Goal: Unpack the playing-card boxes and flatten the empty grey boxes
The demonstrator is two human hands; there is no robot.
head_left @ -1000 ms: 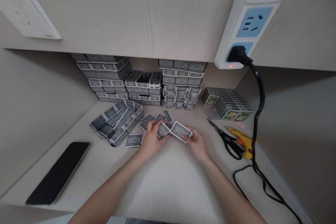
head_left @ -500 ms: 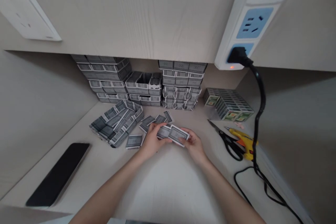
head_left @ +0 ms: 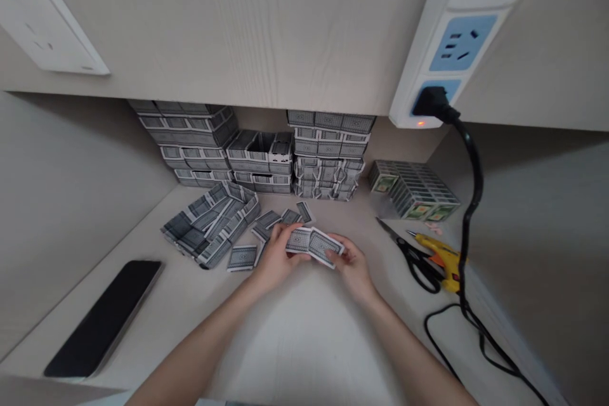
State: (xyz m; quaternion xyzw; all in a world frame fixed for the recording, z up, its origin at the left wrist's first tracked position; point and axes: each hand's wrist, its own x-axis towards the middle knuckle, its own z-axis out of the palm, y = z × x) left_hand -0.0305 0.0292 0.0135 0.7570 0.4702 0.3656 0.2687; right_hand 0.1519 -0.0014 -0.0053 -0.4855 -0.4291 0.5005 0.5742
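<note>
My left hand (head_left: 280,255) grips a grey patterned playing card (head_left: 298,240) between thumb and fingers. A second card (head_left: 323,246), tilted, is pinched in my right hand (head_left: 351,264). The two cards meet, with their inner edges touching or slightly overlapping. Loose cards (head_left: 267,220) lie just beyond my left hand, and a folded card piece (head_left: 242,257) rests to its left. Further left sits an open tray-like shape built of cards (head_left: 215,223).
Stacked card blocks (head_left: 329,162) line the back. Boxed decks (head_left: 413,185) stand back right. Black scissors (head_left: 415,259), a yellow glue gun (head_left: 440,254) and a black cable (head_left: 469,203) lie right. A phone (head_left: 105,317) lies left. A power strip (head_left: 451,44) hangs above.
The card in my right hand has turned slightly and shifted a little to the right against the left one. Both hands keep their hold.
</note>
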